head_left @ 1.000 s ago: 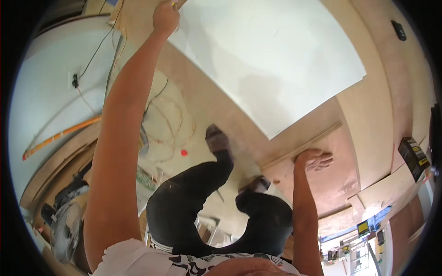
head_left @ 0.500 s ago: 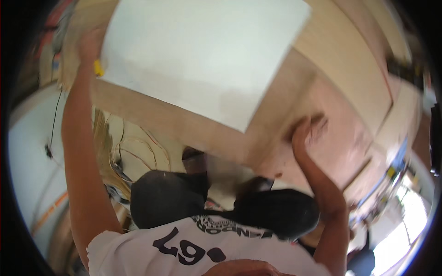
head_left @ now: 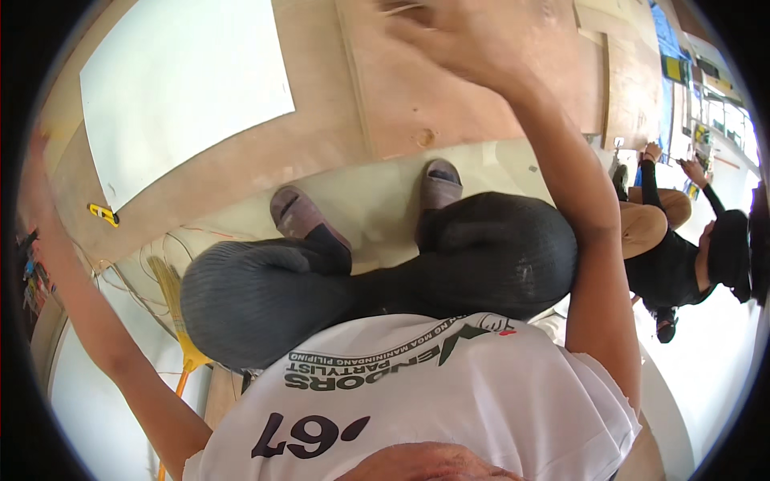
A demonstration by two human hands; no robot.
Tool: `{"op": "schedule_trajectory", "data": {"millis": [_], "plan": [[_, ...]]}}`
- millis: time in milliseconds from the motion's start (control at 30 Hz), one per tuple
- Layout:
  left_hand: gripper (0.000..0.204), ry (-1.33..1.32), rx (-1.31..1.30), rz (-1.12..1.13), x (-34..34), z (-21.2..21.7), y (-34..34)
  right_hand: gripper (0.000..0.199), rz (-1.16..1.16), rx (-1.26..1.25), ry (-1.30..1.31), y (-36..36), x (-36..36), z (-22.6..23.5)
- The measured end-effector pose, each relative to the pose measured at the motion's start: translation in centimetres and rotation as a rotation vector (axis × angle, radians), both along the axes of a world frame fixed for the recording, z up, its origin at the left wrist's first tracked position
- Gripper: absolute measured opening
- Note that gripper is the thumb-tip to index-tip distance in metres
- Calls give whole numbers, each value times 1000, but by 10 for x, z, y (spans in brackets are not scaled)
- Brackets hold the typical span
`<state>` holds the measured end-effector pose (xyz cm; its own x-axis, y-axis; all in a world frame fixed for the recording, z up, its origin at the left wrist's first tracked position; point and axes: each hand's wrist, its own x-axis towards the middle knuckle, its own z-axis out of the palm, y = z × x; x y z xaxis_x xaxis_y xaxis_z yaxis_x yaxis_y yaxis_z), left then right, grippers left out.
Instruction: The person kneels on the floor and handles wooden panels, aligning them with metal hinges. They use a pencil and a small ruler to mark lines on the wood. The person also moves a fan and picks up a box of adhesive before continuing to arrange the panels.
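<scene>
I am crouching over a large white sheet (head_left: 184, 96) that lies on brown plywood boards (head_left: 401, 112) on the floor. My right hand (head_left: 461, 40) is raised over the plywood at the top, blurred, with its fingers spread and nothing in it. My left arm stretches out to the far left, and my left hand (head_left: 34, 152) fades into the dark rim of the picture, left of the sheet's edge. Its fingers cannot be made out. My knees and grey shoes (head_left: 298, 212) are just below the boards.
A small yellow tool (head_left: 104, 214) lies on the plywood by the sheet's lower left corner. A yellow broom (head_left: 178, 317) and loose wires lie on the floor at the left. Another person in black (head_left: 682, 256) crouches at the right.
The view has swung, so the white sheet now sits at the upper left. My right hand has lifted off the plywood edge and moved up. My left hand has slid out to the rim.
</scene>
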<state>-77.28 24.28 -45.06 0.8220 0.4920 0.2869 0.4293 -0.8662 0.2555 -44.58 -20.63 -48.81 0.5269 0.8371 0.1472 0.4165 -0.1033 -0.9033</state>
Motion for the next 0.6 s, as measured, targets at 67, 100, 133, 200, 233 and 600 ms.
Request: {"op": "schedule_trajectory", "data": {"millis": [67, 100, 133, 200, 233, 600], "plan": [[34, -11, -142, -270, 69, 11, -110, 44, 271, -151, -93, 0, -22, 14], [32, -165, -785, -91, 138, 6, -202, 43, 219, -148, -70, -7, -30, 11], [29, -213, -885, -191, 164, 2, -254, 42, 217, -99, -34, -12, -41, 9], [33, -123, -1029, -214, 196, 7, -332, 39, 226, -82, 153, -31, -44, 10], [32, -48, -1070, -191, 207, 14, -365, 38, 213, -122, 301, -44, -36, 9], [71, 462, -131, -837, 178, -108, -430, 31, -1180, 184, 830, -293, -6, -98]]}}
